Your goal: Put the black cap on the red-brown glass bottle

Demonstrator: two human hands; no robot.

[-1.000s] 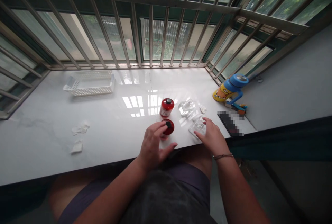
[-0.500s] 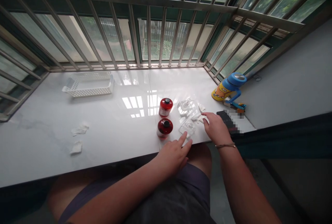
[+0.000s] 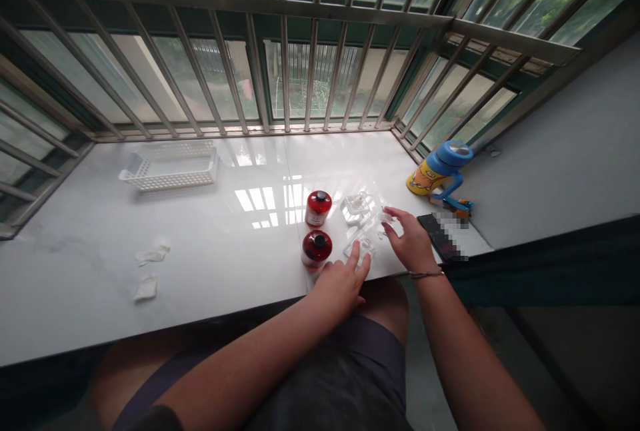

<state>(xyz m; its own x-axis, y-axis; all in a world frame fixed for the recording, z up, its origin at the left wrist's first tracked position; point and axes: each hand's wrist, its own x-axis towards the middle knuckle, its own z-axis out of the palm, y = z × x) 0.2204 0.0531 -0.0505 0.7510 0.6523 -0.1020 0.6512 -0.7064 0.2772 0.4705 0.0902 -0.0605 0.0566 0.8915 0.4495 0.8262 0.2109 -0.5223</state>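
Two small red bottles with black caps stand on the white countertop [image 3: 225, 251]: one nearer me [image 3: 317, 248], one behind it [image 3: 318, 208]. My left hand [image 3: 343, 281] lies at the counter's front edge, fingers spread, fingertips touching a clear plastic tray [image 3: 363, 244] just right of the near bottle. My right hand [image 3: 411, 241] reaches over the tray's right side and pinches a small white piece [image 3: 386, 218]. A second clear plastic piece [image 3: 356, 206] lies behind the tray.
A white slotted basket [image 3: 170, 168] sits at the back left. Two crumpled white wipes [image 3: 150, 271] lie at the left. A blue and yellow cup [image 3: 440, 171] and a dark phone [image 3: 440, 234] are at the right. Metal window bars [image 3: 280, 51] close off the back.
My left hand left the near red bottle and moved right to the clear tray. My right hand shifted from the tray toward the small white piece behind it.
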